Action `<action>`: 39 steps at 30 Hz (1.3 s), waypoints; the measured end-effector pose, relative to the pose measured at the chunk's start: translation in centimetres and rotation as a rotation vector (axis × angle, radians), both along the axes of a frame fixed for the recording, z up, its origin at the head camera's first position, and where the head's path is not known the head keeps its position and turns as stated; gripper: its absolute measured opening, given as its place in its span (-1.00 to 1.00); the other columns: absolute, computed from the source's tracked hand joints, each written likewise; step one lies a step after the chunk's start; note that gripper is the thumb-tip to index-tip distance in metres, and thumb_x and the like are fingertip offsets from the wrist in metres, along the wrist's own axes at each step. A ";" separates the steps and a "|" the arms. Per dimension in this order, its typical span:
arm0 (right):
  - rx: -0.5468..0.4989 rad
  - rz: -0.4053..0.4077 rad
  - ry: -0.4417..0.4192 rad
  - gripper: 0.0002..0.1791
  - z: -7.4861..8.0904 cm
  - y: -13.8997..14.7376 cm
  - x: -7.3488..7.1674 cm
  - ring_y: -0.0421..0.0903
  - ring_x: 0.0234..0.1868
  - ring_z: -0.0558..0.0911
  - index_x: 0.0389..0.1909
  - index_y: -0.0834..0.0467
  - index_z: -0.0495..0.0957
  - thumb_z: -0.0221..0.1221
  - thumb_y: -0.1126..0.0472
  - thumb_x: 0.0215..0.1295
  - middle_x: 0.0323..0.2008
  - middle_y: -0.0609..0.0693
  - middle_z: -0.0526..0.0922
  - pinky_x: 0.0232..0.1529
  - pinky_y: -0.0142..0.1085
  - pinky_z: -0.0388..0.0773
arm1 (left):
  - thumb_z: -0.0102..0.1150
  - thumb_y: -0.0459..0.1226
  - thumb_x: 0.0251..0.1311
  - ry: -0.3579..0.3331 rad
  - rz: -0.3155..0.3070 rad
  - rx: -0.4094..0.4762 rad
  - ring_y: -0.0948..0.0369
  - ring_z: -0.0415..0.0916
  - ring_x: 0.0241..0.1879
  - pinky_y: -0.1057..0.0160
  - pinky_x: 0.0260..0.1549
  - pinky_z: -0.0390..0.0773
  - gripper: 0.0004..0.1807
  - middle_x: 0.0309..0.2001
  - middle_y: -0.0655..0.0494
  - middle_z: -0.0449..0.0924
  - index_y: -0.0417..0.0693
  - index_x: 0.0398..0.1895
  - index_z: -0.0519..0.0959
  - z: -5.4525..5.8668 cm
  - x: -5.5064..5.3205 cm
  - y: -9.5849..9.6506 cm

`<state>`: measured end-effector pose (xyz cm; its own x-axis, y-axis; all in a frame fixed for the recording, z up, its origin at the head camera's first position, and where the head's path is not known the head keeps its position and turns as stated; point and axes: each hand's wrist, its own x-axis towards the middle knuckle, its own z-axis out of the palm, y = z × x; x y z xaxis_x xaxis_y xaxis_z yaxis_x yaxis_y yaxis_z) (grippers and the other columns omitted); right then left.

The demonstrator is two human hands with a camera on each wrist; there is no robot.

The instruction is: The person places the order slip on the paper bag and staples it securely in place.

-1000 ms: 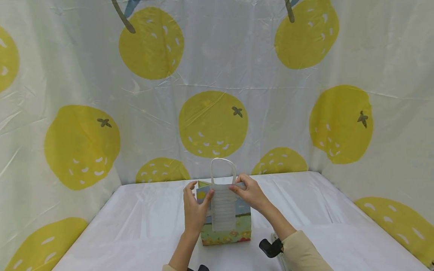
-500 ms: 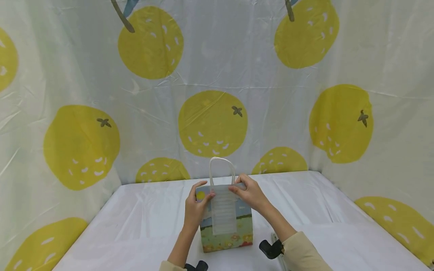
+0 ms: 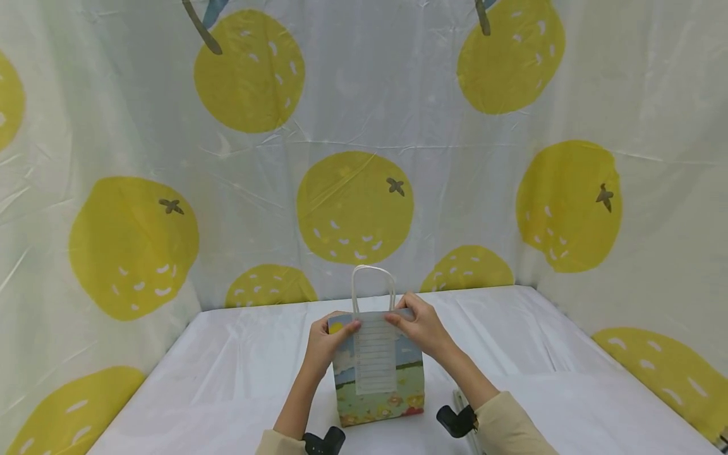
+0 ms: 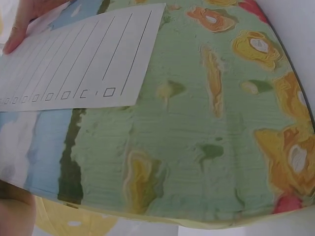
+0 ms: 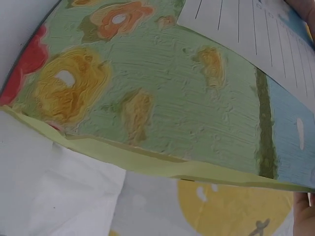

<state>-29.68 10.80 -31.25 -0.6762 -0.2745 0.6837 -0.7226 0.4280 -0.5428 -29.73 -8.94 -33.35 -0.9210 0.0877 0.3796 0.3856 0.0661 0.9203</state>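
The bag point(image 3: 406, 385) is upright in the middle of the surface point(image 3: 256, 360), facing the person; whether its base touches the cloth is unclear. A lined paper point(image 3: 375, 357) with small boxes along one side lies against its front, below the handles point(image 3: 372, 266). The left hand point(image 3: 325, 338) grips the bag's upper left corner, its thumb at the paper's edge. The fingers of the right hand point(image 3: 422, 325) pinch the upper right, thumb near the paper's other corner.
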 end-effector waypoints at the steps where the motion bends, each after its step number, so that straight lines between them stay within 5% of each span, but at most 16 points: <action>1: -0.004 0.006 0.019 -0.82 0.0 0.0 0.0 -0.32 -0.54 0.21 -0.54 0.24 0.38 0.23 0.43 0.02 -0.55 -0.04 0.33 -0.46 -0.50 0.21 | 0.23 -0.36 0.05 -0.006 -0.003 -0.002 0.37 0.41 -0.58 0.38 -0.50 0.43 -0.78 -0.61 0.30 0.50 -0.36 -0.28 0.56 0.0 0.0 0.0; 9: -0.022 0.038 0.081 -0.81 -0.2 -0.1 -0.1 -0.32 -0.52 0.26 -0.56 0.25 0.38 0.23 0.45 0.00 -0.56 -0.02 0.36 -0.45 -0.50 0.25 | 0.26 -0.36 0.02 -0.078 -0.054 0.004 0.32 0.51 -0.51 0.32 -0.45 0.49 -0.76 -0.53 0.29 0.59 -0.27 -0.21 0.59 -1.5 -2.0 -0.7; 19: -0.041 0.016 0.048 -0.81 -2.5 0.5 -2.5 -0.36 -0.48 0.29 -0.51 0.14 0.39 0.25 0.34 0.04 -0.52 -0.07 0.38 -0.44 -0.46 0.29 | 0.27 -0.34 0.01 -0.073 -0.064 0.018 0.30 0.54 -0.52 0.32 -0.47 0.50 -0.77 -0.55 0.29 0.62 -0.30 -0.25 0.60 -1.5 -2.3 -0.5; 25: -0.038 0.028 -0.015 -0.83 -2.5 0.7 -2.2 -0.32 -0.44 0.30 -0.47 0.09 0.38 0.22 0.22 0.12 -0.47 -0.12 0.37 -0.38 -0.43 0.32 | 0.27 -0.33 0.01 -0.056 -0.054 0.016 0.32 0.53 -0.57 0.34 -0.53 0.48 -0.78 -0.60 0.29 0.61 -0.38 -0.36 0.60 -1.6 -2.3 -0.5; 33: -0.001 -0.061 -0.128 -0.86 -2.0 0.9 -1.1 -0.17 -0.21 0.51 -0.31 0.07 0.48 0.18 0.11 0.18 -0.27 -0.09 0.52 -0.17 -0.27 0.47 | 0.33 -0.23 -0.05 -0.039 -0.042 0.016 0.28 0.56 -0.53 0.32 -0.51 0.51 -0.74 -0.55 0.22 0.65 -0.29 -0.38 0.64 -1.7 -2.3 -0.5; 39: -0.048 -0.102 -0.147 -0.74 -2.1 1.6 -0.3 -0.04 -0.03 0.49 -0.10 0.09 0.48 0.15 0.12 0.21 -0.10 -0.03 0.54 -0.01 -0.07 0.36 | 0.33 -0.19 -0.05 -0.040 -0.042 0.004 0.26 0.58 -0.50 0.30 -0.47 0.53 -0.72 -0.50 0.15 0.67 -0.24 -0.36 0.65 -1.7 -2.2 -0.6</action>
<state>-30.01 12.37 -33.38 -0.7924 -0.1686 0.5862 -0.5881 0.4663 -0.6609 -31.97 -9.54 -35.03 -0.9310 0.1248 0.3430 0.3508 0.0471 0.9353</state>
